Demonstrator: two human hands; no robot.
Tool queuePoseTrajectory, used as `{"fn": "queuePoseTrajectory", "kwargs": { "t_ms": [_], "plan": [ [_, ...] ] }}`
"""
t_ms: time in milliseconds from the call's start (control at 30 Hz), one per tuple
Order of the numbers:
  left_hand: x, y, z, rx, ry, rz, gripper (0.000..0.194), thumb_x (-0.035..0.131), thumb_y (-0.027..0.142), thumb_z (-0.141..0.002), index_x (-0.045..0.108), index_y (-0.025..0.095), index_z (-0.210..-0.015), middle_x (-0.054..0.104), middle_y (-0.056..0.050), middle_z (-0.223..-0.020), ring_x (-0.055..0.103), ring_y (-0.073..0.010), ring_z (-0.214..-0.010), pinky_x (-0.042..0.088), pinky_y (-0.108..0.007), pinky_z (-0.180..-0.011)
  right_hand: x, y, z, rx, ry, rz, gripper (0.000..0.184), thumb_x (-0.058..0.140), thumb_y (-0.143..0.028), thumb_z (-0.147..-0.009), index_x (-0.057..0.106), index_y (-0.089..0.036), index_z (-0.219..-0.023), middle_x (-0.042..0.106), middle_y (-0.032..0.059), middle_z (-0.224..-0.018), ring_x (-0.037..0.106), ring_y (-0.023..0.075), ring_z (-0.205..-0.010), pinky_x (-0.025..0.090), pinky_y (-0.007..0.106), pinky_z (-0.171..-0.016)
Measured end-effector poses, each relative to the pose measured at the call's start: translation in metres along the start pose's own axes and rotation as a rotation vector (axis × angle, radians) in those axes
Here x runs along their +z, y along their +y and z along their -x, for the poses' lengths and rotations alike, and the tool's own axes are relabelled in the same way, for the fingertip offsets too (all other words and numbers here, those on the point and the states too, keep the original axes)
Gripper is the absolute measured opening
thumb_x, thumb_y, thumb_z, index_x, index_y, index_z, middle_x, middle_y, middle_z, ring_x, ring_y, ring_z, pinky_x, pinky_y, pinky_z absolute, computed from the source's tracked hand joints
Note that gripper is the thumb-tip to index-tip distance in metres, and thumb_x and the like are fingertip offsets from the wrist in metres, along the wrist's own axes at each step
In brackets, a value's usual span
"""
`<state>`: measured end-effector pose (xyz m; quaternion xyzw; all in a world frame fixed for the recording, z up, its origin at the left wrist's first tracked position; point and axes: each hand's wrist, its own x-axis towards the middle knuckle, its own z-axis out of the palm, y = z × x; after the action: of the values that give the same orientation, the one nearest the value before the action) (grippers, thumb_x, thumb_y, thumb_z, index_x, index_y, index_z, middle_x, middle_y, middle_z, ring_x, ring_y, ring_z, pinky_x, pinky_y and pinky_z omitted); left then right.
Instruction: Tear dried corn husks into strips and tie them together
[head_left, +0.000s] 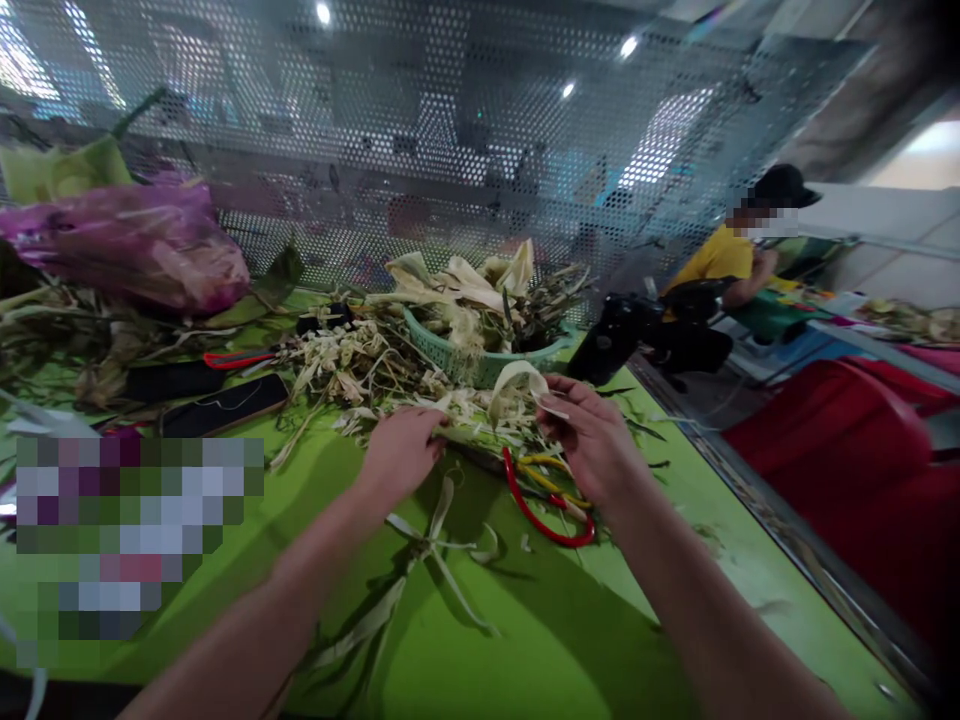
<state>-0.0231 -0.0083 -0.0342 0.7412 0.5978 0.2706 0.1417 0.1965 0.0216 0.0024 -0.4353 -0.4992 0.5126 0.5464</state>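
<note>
Pinching a curled pale strip point(517, 372) in the right hand point(592, 437), had thumb and fingertips drawn together on one end of it. Held the strip above the green table point(600, 650), just in front of a green basket point(480, 371) heaped with dry husks point(450, 285). Had the left hand point(401, 450) low and half curled, fingertips at the end of a narrow greenish stalk point(471, 438) — could not tell whether gripping or only touching it. Saw red-handled scissors point(523, 508) beside and below the right hand, close against yellow handles point(547, 462). Had a splayed bunch of strips point(427, 548) on the table between the forearms. Noted, left of the basket, a heap of dry scraps point(349, 365), a red-handled tool point(238, 360) and a dark slab point(229, 404). Saw farther back a pink plastic bag point(135, 240) before a perforated screen point(337, 130) — and, off to the right, a person in a yellow shirt point(720, 255) beyond a red chair point(847, 440).
</note>
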Motion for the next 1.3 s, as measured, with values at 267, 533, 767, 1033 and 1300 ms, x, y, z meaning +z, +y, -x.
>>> {"fn": "queuePoseTrajectory", "kwargs": {
  "t_ms": [267, 533, 767, 1033, 1300],
  "plan": [
    [-0.008, -0.008, 0.001, 0.014, 0.030, 0.014, 0.032, 0.049, 0.023, -0.082, 0.061, 0.028, -0.111, 0.067, -0.006, -0.088, 0.058, -0.0237, -0.083, 0.040, -0.033, -0.077, -0.018, -0.007, -0.010, -0.158, 0.135, 0.202, 0.025, 0.069, -0.030, -0.069, 0.063, -0.019, -0.091, 0.059, 0.0000, -0.071, 0.051, 0.0110, -0.058, 0.038, 0.022, -0.049],
    [-0.014, -0.010, 0.002, -0.037, 0.063, 0.187, 0.012, 0.053, 0.023, -0.079, 0.065, 0.023, -0.076, 0.066, -0.003, -0.077, 0.057, -0.0193, -0.073, 0.040, -0.030, -0.073, -0.016, -0.002, -0.009, -0.138, 0.059, 0.311, 0.027, 0.069, -0.033, -0.071, 0.064, -0.018, -0.093, 0.060, 0.0009, -0.071, 0.050, 0.0105, -0.059, 0.042, 0.021, -0.050],
    [-0.041, -0.022, 0.001, -0.167, 0.490, 0.863, 0.017, 0.060, 0.031, -0.077, 0.058, 0.018, -0.088, 0.065, -0.002, -0.080, 0.062, -0.0151, -0.076, 0.046, -0.026, -0.074, -0.020, 0.001, -0.012, -0.161, 0.025, 0.347, 0.028, 0.068, -0.034, -0.073, 0.064, -0.018, -0.096, 0.060, 0.0008, -0.072, 0.050, 0.0113, -0.059, 0.041, 0.023, -0.051],
    [-0.035, -0.029, 0.001, -0.158, 0.375, 0.501, 0.033, 0.058, 0.031, -0.079, 0.059, 0.023, -0.111, 0.067, -0.002, -0.087, 0.060, -0.0158, -0.076, 0.044, -0.026, -0.072, -0.009, -0.005, -0.004, -0.108, -0.066, 0.278, 0.045, 0.064, -0.031, -0.075, 0.056, -0.023, -0.119, 0.054, -0.0026, -0.066, 0.050, 0.0122, -0.057, 0.038, 0.023, -0.050],
    [-0.020, -0.026, -0.001, 0.044, 0.187, 0.047, 0.033, 0.047, 0.028, -0.086, 0.061, 0.026, -0.116, 0.063, -0.006, -0.114, 0.054, -0.0220, -0.105, 0.039, -0.035, -0.093, -0.007, -0.004, -0.002, -0.153, -0.038, 0.277, 0.044, 0.062, -0.028, -0.075, 0.057, -0.025, -0.119, 0.051, -0.0043, -0.062, 0.049, 0.0126, -0.055, 0.038, 0.025, -0.051]
  ]
}}
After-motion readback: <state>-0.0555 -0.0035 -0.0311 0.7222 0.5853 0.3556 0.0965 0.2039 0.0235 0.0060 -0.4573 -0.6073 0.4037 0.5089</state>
